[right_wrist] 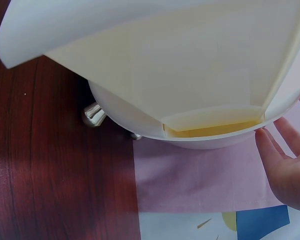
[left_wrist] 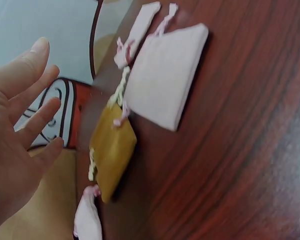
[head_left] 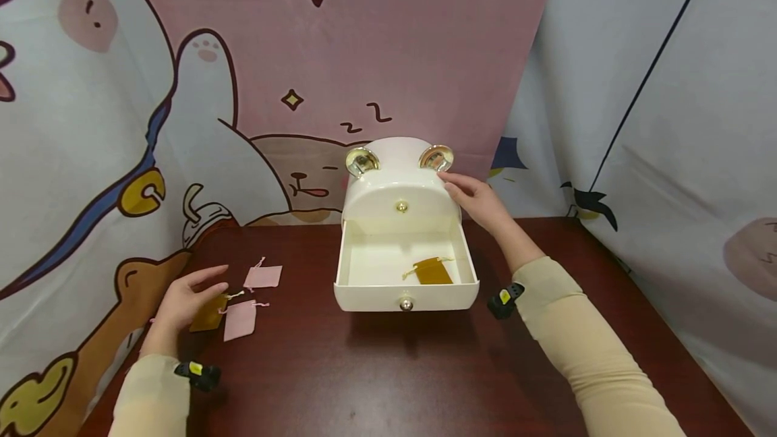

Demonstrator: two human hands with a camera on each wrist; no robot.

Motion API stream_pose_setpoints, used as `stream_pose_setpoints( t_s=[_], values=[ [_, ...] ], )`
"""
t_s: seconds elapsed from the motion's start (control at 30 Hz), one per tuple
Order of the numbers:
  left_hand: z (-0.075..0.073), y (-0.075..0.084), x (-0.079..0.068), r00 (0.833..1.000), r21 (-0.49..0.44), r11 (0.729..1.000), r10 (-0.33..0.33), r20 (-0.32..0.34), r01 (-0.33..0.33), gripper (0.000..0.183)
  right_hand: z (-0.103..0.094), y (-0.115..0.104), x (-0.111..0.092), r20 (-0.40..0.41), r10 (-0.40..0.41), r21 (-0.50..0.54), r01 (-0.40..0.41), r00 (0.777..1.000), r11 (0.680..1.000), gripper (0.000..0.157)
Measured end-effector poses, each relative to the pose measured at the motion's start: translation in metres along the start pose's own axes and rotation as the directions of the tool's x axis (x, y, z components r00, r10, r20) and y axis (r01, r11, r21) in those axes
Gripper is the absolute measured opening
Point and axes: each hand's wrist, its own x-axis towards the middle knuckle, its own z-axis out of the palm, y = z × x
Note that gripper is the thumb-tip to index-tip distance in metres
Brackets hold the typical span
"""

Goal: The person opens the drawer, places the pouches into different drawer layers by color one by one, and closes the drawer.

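A glossy white drawer box (head_left: 400, 184) with two gold-rimmed round ears stands on the table, its lower drawer (head_left: 358, 268) pulled out. Inside that drawer lies a mustard drawstring pouch (head_left: 434, 271). The right hand (head_left: 479, 202) touches the box's upper right side below an ear, fingers extended. At the left, the left hand (head_left: 185, 302) hovers by several small pouches with relaxed fingers and nothing in its grasp. Among these are a pink pouch (left_wrist: 166, 75), a mustard pouch (left_wrist: 114, 147), a second pink pouch (left_wrist: 140, 35) and another, partly cut off, pink pouch (left_wrist: 88, 220).
The dark red-brown wooden table (head_left: 400, 383) carries everything. A pink cartoon-printed cloth (head_left: 388, 39) hangs close behind the box, with a pale cloth (head_left: 680, 154) along the right side. The drawer's silver knob (head_left: 406, 304) sticks out at the front.
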Motion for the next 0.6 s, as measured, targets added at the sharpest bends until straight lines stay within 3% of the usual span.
stream_pose_setpoints(
  t_s=[0.23, 0.6],
  values=[
    [-0.004, -0.018, 0.0, 0.994, 0.015, 0.994, -0.11, 0.002, 0.11, 0.055, 0.0, -0.001, 0.0, 0.005, 0.005, 0.019, -0.005, 1.0, 1.0, 0.046],
    [-0.001, -0.034, -0.005, 0.991, 0.051, 0.991, -0.126, 0.044, 0.123, 0.055, 0.001, -0.001, -0.001, -0.002, 0.006, -0.006, -0.006, 1.0, 1.0, 0.05]
  ],
)
